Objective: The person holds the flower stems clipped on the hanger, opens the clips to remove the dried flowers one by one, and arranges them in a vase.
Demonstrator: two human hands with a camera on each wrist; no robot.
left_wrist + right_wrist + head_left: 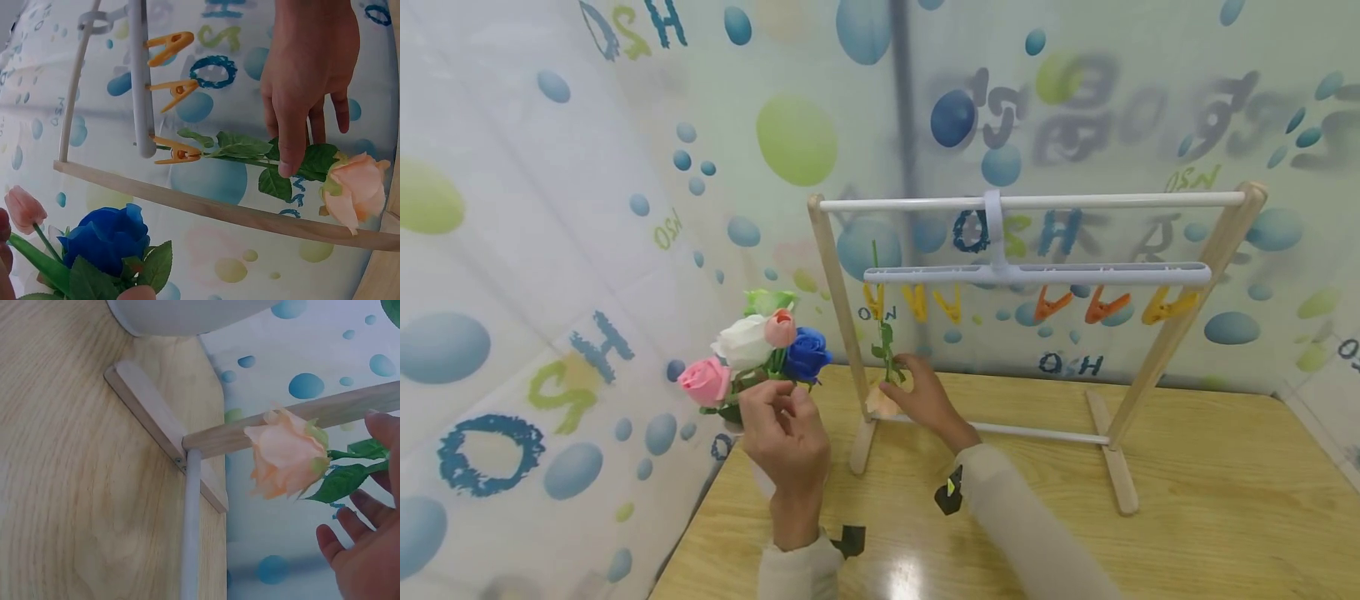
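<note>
A peach rose hangs head down on its leafy stem from the leftmost yellow clip of a white hanger. My right hand is at the stem just above the bloom, thumb on one side and forefinger on the other, lightly pinching it; the other fingers are spread in the right wrist view. My left hand, fingers loosely bent, is in front of a bunch with a blue rose, a pink tulip, a white rose and a pink rose. I see nothing gripped in it.
The hanger hooks over the top bar of a wooden stand on a wooden table. More yellow and orange clips hang along it. A white vase stands by the stand's left foot. Patterned sheeting surrounds the table.
</note>
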